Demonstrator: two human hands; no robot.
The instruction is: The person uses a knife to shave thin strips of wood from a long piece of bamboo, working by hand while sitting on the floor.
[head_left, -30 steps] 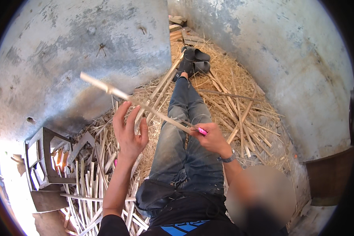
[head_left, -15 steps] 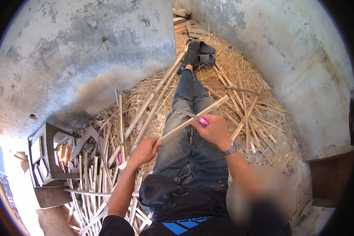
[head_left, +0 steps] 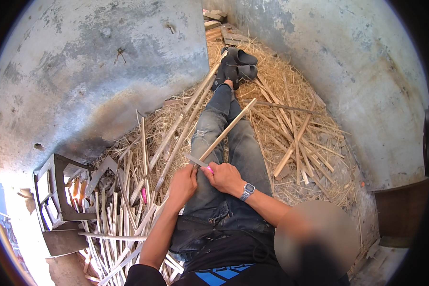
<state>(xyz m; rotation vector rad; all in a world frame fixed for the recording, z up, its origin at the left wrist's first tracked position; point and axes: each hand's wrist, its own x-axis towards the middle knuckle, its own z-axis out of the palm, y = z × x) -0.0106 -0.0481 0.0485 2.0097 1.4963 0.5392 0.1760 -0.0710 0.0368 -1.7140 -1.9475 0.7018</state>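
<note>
Wooden strip (head_left: 228, 129) is up over the jeans (head_left: 247, 152), slanting across them: near end above the left leg, far end out by the right edge of the legs. From the hands it lies ahead, long axis pointing away and to the right. Left hand (head_left: 183, 184) is nearer, closed round the near end, fingers partly hidden. Right hand (head_left: 225, 178), also over the jeans, is clamped on the pink handle of a knife (head_left: 195, 160); blade points left, crossing the strip just past the left fingers. Blade on wood or just above: can't tell. Hands close together; can't tell if they touch. Count: 1 held strip, 1 knife, 1 watch (head_left: 247, 191), 2 long strips (head_left: 167, 140) left of the jeans, 2 dark shoes (head_left: 233, 66) at their far end, 1 dark frame (head_left: 57, 190) well left. Heap of pale strips (head_left: 110, 214) left of the jeans, loose sticks (head_left: 291, 152) right: too tangled to count.
</note>
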